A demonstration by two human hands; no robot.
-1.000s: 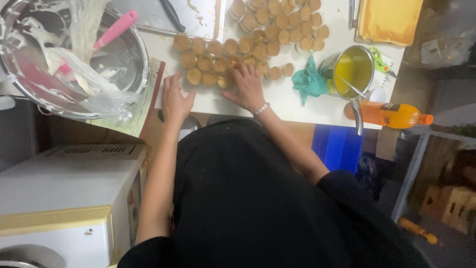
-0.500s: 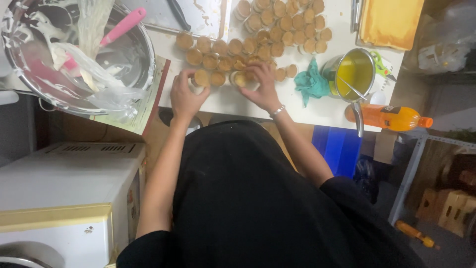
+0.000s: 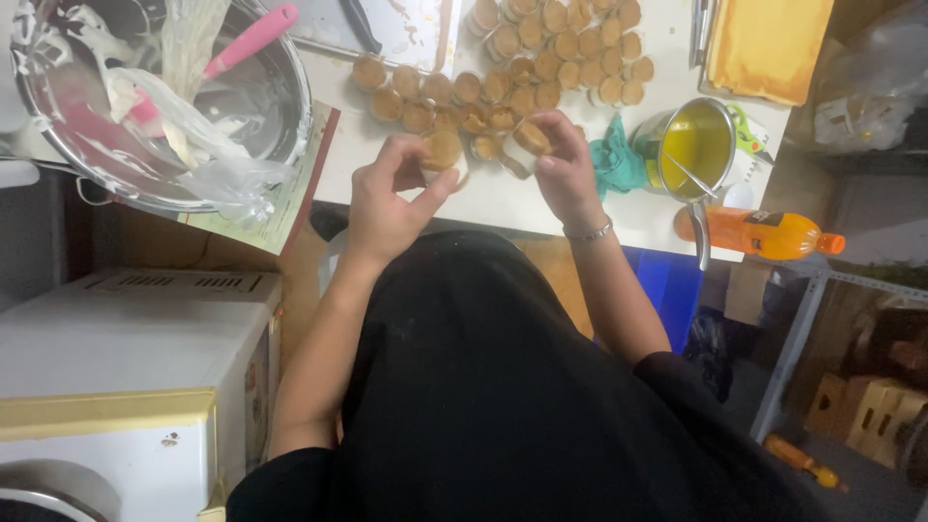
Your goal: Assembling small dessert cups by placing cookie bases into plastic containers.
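My left hand holds a small round brown cake in a pale cup, lifted just off the white table near its front edge. My right hand grips a second small cake, tilted on its side. Just beyond both hands, several more of the same small cakes stand in rows across the table. My black top fills the lower middle of the view.
A large steel bowl with white cream, a piping bag and a pink spatula sits at the left. A teal cloth, a metal pot of yellow liquid and an orange bottle lie at the right. A white microwave stands lower left.
Both hands went from resting on the cakes at the table edge to each picking one up and drawing it back toward me.
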